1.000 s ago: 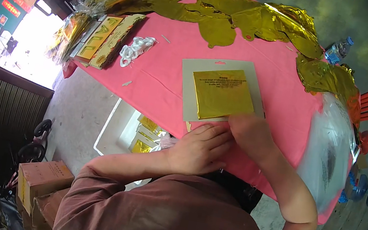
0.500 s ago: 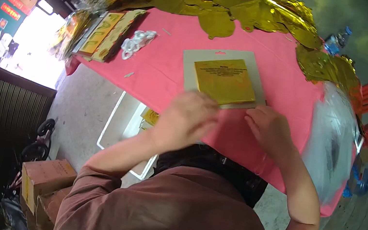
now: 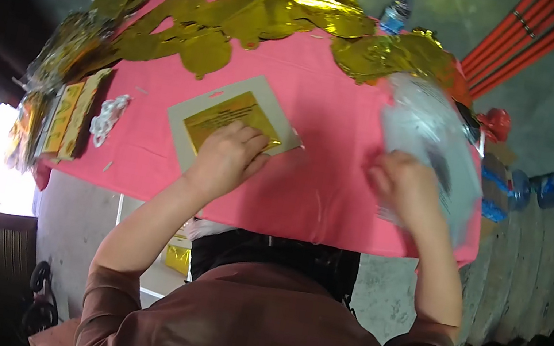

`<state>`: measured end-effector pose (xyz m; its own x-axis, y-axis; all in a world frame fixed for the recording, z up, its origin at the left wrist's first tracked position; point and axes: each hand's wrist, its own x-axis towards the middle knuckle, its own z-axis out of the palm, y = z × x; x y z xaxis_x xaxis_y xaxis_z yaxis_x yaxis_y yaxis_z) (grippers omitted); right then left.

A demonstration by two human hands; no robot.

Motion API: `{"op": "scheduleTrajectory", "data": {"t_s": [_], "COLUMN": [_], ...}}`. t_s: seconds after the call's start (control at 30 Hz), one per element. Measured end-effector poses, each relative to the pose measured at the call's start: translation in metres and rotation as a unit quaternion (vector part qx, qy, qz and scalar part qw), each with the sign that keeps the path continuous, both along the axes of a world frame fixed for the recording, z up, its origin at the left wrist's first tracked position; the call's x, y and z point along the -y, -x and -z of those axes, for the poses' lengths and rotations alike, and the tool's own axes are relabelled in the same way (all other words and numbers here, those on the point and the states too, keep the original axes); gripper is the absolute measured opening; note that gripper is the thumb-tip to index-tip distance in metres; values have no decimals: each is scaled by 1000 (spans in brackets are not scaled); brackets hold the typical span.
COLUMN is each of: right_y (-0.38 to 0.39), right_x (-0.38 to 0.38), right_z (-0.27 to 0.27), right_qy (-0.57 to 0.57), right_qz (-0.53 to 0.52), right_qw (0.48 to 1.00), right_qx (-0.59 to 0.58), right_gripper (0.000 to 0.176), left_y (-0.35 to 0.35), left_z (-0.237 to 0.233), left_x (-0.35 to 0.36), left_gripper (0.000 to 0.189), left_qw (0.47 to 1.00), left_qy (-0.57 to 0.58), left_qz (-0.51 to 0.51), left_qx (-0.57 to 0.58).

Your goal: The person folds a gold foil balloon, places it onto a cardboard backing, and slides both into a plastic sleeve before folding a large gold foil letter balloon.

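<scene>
Bare hands at work over a pink-covered surface [image 3: 287, 197]: the left hand [image 3: 228, 153], near the middle of the frame, lies over the lower part of a gold packet [image 3: 222, 115], its fingers bent and bunched close together. Whether they pinch the packet or only press on it, one cannot tell. The packet, printed with small dark text, lies flat on a grey card [image 3: 259, 88] with a hang slot along its upper left edge, and card and packet sit at an angle left of center.

The right hand [image 3: 404, 188], right of center, is at the near left part of clear plastic bags [image 3: 422, 124], fingers curled inward and blurred — whether they grasp the plastic, one cannot tell.

Gold foil [image 3: 274, 20] stretches in flat, overlapping shapes along the far side of the surface, from upper left toward upper right. A bottle [image 3: 396, 12] stands just beyond it at the top of the frame. White string [image 3: 107, 119] lies bundled to the left of the card, beside printed packs [image 3: 72, 115] at the surface's left end. Below the near edge — partly hidden by the person's body — a white bin [image 3: 158, 278] shows something gold inside.
</scene>
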<state>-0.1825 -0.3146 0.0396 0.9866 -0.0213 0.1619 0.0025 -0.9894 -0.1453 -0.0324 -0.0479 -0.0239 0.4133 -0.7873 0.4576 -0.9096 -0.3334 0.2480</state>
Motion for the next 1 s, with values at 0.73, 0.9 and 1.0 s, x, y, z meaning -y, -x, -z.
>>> {"op": "scheduleTrajectory", "data": {"t_s": [0.73,0.9,1.0], "right_y": [21,2,-14], "right_x": [22,-25,-42], "right_z": [-39,9,28], "right_qy": [-6,-153,-165], "right_qz": [93,-127,-119], "right_qw": [994,980,979], "right_qx": [-63,-1,-7], "right_gripper": [10,13,10], "left_y": [0,0,0], "left_z": [2,7,6], "left_x": [22,22,22], "left_gripper": [10,11,11], "left_qw": [996,998,998], "left_qy": [-33,-2,15], "left_qz": [4,-12,-12], "left_qx": [77,65,57]}}
